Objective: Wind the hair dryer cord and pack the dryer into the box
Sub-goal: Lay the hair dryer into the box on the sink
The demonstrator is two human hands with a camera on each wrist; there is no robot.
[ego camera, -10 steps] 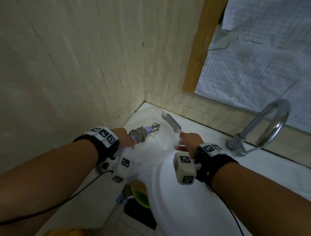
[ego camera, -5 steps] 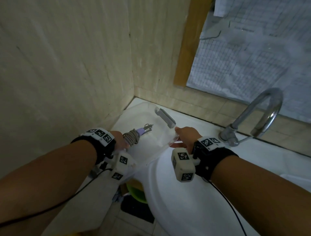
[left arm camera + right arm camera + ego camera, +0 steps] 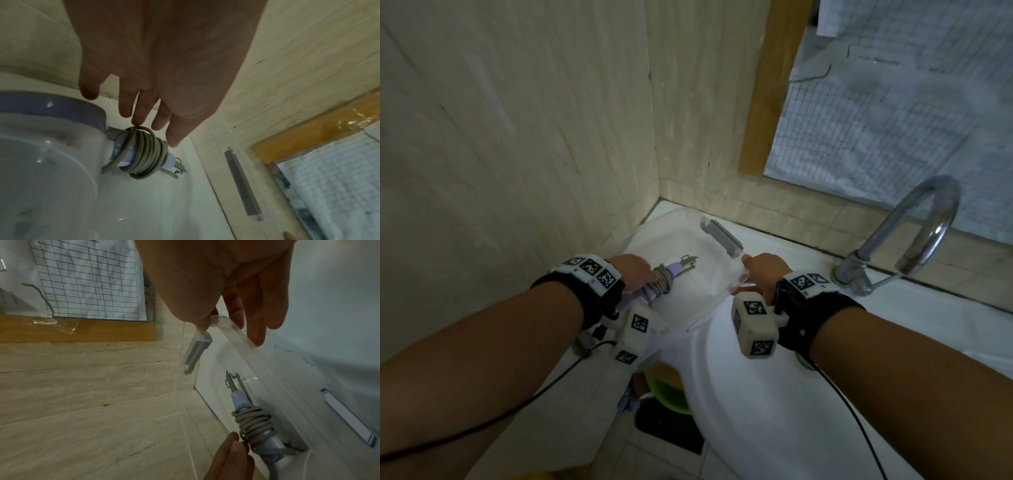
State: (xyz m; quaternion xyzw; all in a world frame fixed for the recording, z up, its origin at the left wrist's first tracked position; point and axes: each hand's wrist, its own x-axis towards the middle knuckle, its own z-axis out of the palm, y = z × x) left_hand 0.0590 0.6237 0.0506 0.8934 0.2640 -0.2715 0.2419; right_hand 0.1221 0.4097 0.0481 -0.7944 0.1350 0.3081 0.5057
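Observation:
A clear plastic box (image 3: 688,236) with a grey latch (image 3: 720,236) stands in the tiled corner on the white counter. The lilac and white hair dryer (image 3: 41,162) lies partly inside it, its handle (image 3: 238,399) pointing into the box. The grey cord (image 3: 662,282) is wound round the handle in several loops. My left hand (image 3: 635,270) reaches over the dryer, and its straight fingertips (image 3: 137,120) touch the cord coil (image 3: 141,154). My right hand (image 3: 760,270) pinches the box's near right rim (image 3: 236,337) between thumb and fingers.
Tiled walls close in behind and to the left of the box. A chrome faucet (image 3: 914,233) rises at the right over the white basin (image 3: 774,394). A wood-framed window (image 3: 763,102) lies beyond. Below the counter sits a green bowl (image 3: 667,394).
The dryer has sunk lower into the box under my left hand. My right hand has stayed on the box rim. My head has tilted, shifting the view.

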